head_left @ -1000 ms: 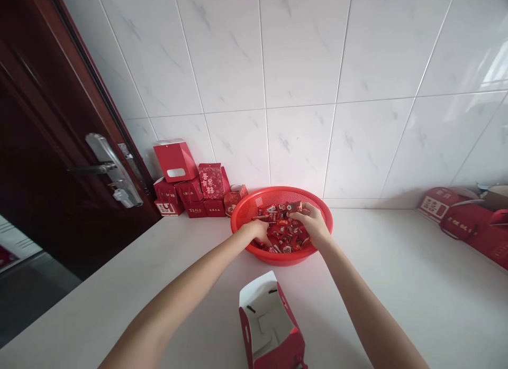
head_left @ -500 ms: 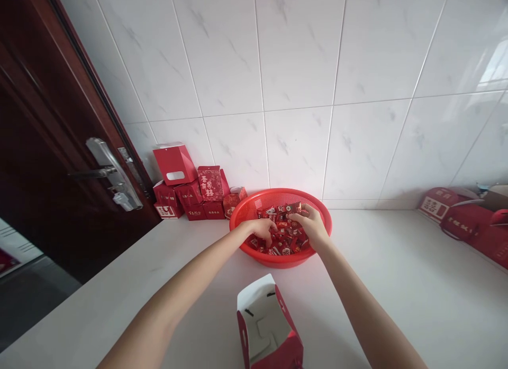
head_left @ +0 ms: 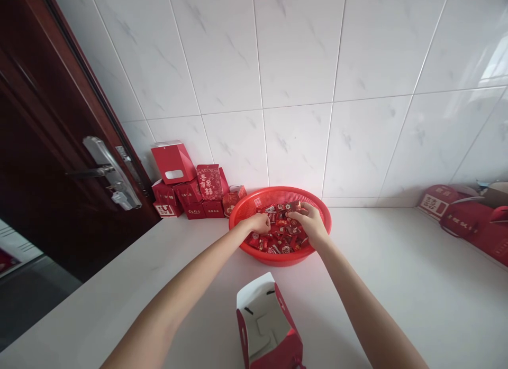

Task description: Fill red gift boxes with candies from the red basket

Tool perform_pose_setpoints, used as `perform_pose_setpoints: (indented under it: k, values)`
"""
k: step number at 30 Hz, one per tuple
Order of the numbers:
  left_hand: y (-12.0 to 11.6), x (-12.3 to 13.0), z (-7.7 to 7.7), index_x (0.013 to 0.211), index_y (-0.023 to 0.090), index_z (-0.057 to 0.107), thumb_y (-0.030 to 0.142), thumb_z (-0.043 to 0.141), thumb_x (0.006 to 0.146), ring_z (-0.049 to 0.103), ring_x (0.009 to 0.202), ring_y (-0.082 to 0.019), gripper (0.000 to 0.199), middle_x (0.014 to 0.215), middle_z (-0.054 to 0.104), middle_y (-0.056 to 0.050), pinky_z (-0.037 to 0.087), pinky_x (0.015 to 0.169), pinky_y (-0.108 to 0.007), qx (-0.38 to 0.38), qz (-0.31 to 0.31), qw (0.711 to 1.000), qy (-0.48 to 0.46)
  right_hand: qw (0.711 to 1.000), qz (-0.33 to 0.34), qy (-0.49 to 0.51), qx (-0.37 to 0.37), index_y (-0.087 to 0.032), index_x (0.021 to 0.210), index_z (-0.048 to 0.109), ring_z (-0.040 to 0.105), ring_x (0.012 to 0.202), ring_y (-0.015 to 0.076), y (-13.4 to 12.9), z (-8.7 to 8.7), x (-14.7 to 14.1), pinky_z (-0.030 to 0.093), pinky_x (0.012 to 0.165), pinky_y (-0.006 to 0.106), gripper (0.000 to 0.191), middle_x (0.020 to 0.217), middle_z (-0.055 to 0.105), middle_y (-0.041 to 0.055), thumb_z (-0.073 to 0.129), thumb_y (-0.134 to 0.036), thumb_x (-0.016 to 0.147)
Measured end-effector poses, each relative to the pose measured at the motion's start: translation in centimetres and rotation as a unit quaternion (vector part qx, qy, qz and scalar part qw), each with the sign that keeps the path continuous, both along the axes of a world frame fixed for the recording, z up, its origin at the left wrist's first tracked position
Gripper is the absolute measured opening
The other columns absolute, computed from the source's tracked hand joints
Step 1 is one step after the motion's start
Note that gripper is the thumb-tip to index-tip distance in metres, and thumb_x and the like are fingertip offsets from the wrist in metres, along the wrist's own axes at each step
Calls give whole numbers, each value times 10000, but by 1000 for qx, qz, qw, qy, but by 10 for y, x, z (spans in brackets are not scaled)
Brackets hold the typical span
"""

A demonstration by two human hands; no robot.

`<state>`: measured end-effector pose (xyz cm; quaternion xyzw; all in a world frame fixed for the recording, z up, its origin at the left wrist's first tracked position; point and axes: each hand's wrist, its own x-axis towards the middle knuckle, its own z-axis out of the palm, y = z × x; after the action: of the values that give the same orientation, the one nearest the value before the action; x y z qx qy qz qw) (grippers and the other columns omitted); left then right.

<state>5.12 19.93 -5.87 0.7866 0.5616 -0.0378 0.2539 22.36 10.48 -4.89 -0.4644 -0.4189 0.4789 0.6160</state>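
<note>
White marbled tiles (head_left: 297, 52) rise behind a pale counter (head_left: 381, 258), with a dark red door (head_left: 32, 120) at the left. Red boxes (head_left: 186, 192) stand stacked near it; red packages (head_left: 458, 215) sit far right. In the red basket (head_left: 280, 259) by the wall, the right hand (head_left: 313, 222) pinches a shiny sweet (head_left: 295, 205); the left hand (head_left: 260, 222) curls among wrapped sweets (head_left: 283, 234), its grip I can't tell. An open box (head_left: 265, 320) sits nearer the person.

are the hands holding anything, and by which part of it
The right hand seems to hold a candy by its right end. Whether the left hand holds anything cannot be told.
</note>
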Motion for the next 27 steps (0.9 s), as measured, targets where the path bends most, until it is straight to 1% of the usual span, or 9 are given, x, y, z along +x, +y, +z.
perform_pose_setpoints:
  k: [3,5,7,12,15,18,21,24,27]
  values:
    - [0,-1,0,832,151,717,110,719,679,576,510,-147,158,657,668,8,474,541,-273,-7,3,1000,12,1000,1,-3,3,-218,788,640,684,683,222,0,-1,0,560,632,350,259,729,723,10,746,-302,567]
    - [0,-1,1,809,167,736,70,724,595,597,533,-172,235,699,698,-7,464,540,-275,-3,-1,1000,8,1000,1,-4,4,-221,788,637,683,682,224,1,-2,0,559,630,354,261,732,723,11,748,-305,568]
    - [1,-1,0,762,177,737,75,751,550,607,560,-182,236,703,706,-9,459,551,-269,1,-8,1000,3,1000,3,-7,3,-223,791,635,684,686,227,1,-2,1,559,632,358,264,739,724,13,750,-310,570]
    - [4,-3,-2,597,191,685,133,824,483,556,504,-158,189,495,597,37,427,526,-249,-9,-26,999,-23,1000,5,-3,2,-222,792,635,685,692,229,0,-1,0,560,635,360,266,748,726,15,745,-311,566]
    - [5,-3,1,585,191,695,194,865,479,572,540,-153,200,521,625,36,444,558,-246,-4,-40,996,-85,1000,1,-1,3,-219,787,641,680,677,220,0,0,-1,556,627,349,256,745,727,13,738,-302,565]
    - [3,-2,6,716,177,761,306,862,576,645,697,-180,216,707,733,-7,487,664,-259,10,-57,981,-186,1000,-13,-5,7,-218,767,639,676,679,214,0,0,0,549,620,332,230,731,725,12,739,-291,574]
    - [-1,-1,11,856,155,778,411,833,654,679,828,-208,330,883,776,-53,513,756,-285,17,-69,957,-283,999,-30,-1,11,-217,768,640,682,716,223,1,-1,0,554,624,327,208,747,728,21,734,-294,598]
    - [-5,-1,14,863,145,767,484,841,641,691,859,-215,412,894,777,-64,530,795,-302,10,-80,934,-349,999,-39,5,6,-221,769,634,684,727,226,2,-2,1,566,626,332,183,749,721,23,722,-300,629]
    - [-9,0,16,818,143,748,508,851,614,689,845,-200,431,856,763,-51,532,800,-292,7,-86,915,-393,999,-37,13,1,-227,765,623,687,727,227,2,-2,2,576,613,333,165,750,715,23,720,-289,648]
